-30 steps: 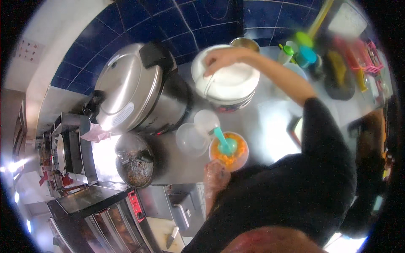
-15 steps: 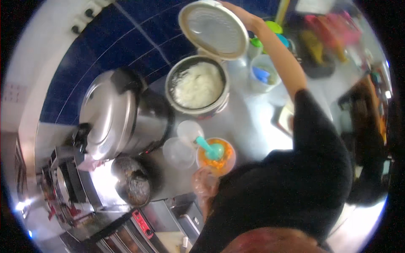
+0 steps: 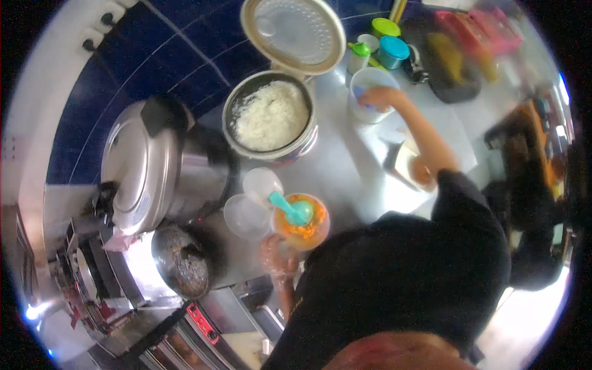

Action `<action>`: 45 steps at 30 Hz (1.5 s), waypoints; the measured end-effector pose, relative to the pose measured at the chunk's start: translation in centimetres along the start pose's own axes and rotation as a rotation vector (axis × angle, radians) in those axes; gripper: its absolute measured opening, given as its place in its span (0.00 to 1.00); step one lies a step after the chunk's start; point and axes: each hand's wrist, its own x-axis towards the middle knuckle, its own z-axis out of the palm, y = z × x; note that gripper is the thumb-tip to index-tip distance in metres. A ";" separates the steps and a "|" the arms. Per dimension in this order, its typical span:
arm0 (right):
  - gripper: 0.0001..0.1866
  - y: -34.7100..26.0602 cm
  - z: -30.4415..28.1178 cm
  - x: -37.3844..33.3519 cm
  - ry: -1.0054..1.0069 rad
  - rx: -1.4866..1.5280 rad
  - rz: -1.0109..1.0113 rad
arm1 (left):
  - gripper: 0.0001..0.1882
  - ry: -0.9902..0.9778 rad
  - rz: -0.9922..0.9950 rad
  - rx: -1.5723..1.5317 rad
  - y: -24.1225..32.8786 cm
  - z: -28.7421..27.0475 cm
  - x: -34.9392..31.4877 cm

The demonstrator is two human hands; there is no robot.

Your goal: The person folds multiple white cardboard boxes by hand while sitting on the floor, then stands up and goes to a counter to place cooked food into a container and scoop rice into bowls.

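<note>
My right hand (image 3: 381, 98) reaches into a white tub (image 3: 370, 117), its fingers curled down at a blue thing (image 3: 359, 92) whose kind I cannot make out. My left hand (image 3: 277, 256) looks covered by a clear glove; its fingers are curled beside a round tub of orange food (image 3: 308, 233), and what they hold, if anything, is hidden. A turquoise ladle-like spoon (image 3: 295, 211) rests in that food, handle to the upper left. Farther off, a rice cooker (image 3: 311, 132) stands with its lid (image 3: 293, 34) up and white rice (image 3: 271, 117) inside.
Two clear plastic containers (image 3: 246, 216) stand left of the orange food. A large steel cooker (image 3: 154, 166) and a dark pan (image 3: 182, 262) are on the left. Small green- and blue-lidded containers (image 3: 393, 52) stand at the back. A pale tray (image 3: 410, 163) lies under my right forearm.
My right hand has left the raised rice cooker lid and come down into the white tub. The lid stays up. My left hand remains beside the orange food.
</note>
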 end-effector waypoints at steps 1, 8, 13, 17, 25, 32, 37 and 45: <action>0.18 2.9 1.1 1.1 -0.055 -0.055 -0.149 | 0.19 -0.017 0.046 0.033 -0.2 -0.1 0.5; 0.11 -3.7 -5.3 -8.8 0.179 0.156 0.178 | 0.18 0.073 -0.019 0.160 -0.4 -1.2 0.4; 0.17 -6.0 -7.5 -15.6 0.587 1.013 0.025 | 0.18 0.190 -0.108 0.076 -1.1 -1.1 -2.1; 0.21 -5.0 -0.7 -17.7 0.446 1.711 -0.429 | 0.17 0.214 -0.084 0.084 -1.0 -1.1 -1.1; 0.18 -17.4 2.5 -15.6 0.255 1.494 -0.125 | 0.19 0.214 0.078 0.234 -0.7 -1.6 4.7; 0.22 -25.1 -1.8 -6.9 0.807 0.172 -0.288 | 0.50 0.222 -0.021 0.189 1.7 1.5 15.5; 0.18 -28.8 -4.3 -0.9 0.609 -0.132 -0.131 | 0.64 0.086 -0.108 0.181 0.7 3.3 18.8; 0.10 -30.2 -4.0 1.6 0.602 -0.626 -0.252 | 0.67 0.018 -0.187 -0.106 3.5 2.0 20.1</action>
